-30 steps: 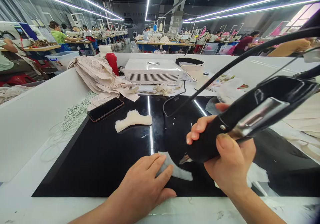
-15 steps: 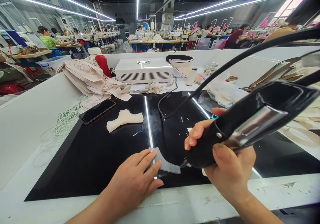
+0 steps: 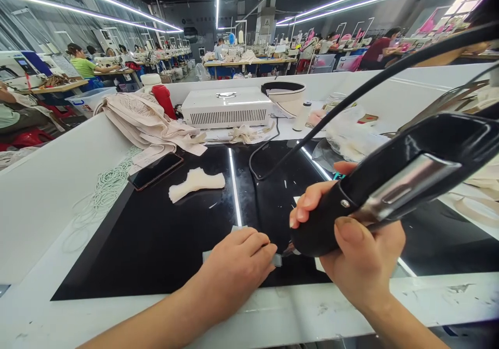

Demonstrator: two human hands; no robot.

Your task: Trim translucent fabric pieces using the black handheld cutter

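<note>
left hand [image 3: 237, 263] pressed flat, fingers together and curled a little, onto a small pale fabric piece [image 3: 237, 229] near the front edge of the black work mat [image 3: 156, 240]; only corners of the piece peeking out, one above the knuckles, one by the fingertips, one at the thumb side. right hand [image 3: 356, 258] wrapped tight round the black handheld cutting tool [image 3: 390, 183], thumb on top, fingers closed beneath. tool tip touching or just short of the fabric right beside the left fingertips; cannot tell which. black cable [image 3: 370, 84] arching from the tool up and away to the right, a second loop of it lying on the mat toward the white box [image 3: 226, 107].

farther back on the mat, well apart from both hands, a cream fabric scrap [image 3: 197, 183] and a dark phone [image 3: 155, 171] at the mat's left edge. behind the phone a heap of beige cloth [image 3: 144, 120], a red bottle [image 3: 163, 99] just beyond. white round bin with a black rim [image 3: 284, 97] beside the box, contents not visible. clear plastic bag [image 3: 354, 138] to the right, holding something pale and unclear.

coils of white cord [image 3: 105, 193] on the white table [image 3: 273, 315] left of the mat. open black surface between the left hand and the scrap; narrow white strip of table between the hands and the near edge. low white wall along the left side.
</note>
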